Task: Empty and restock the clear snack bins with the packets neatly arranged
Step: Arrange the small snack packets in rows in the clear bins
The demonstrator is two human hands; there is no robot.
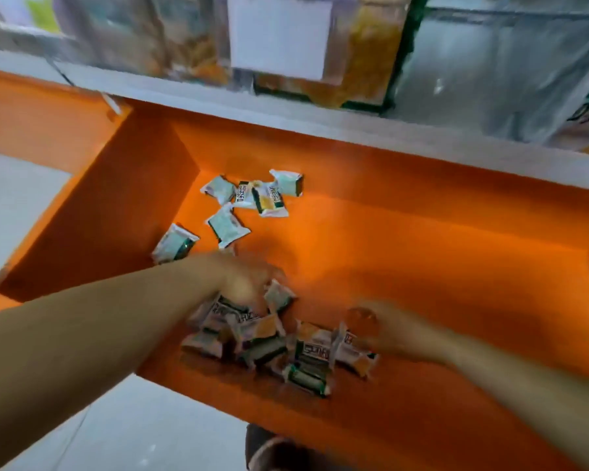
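Observation:
Several small white, green and orange snack packets lie in an orange tray [422, 232]. A heap of the packets [269, 345] sits near the tray's front wall. My left hand [249, 280] reaches down onto the left of the heap, its blurred fingers curled into the top packets. My right hand [385, 331] comes in from the right and pinches the edge of a packet [344, 348] at the heap's right side. Several loose packets [252, 195] lie scattered towards the back left corner. Clear snack bins [191, 39] stand on the shelf above, blurred.
A grey shelf edge [286, 110] runs across above the tray. A white label [279, 35] is stuck on a clear bin of orange-yellow snacks. Silver packaging [490, 69] fills the upper right. Grey floor [133, 419] and a shoe [272, 450] show below the tray.

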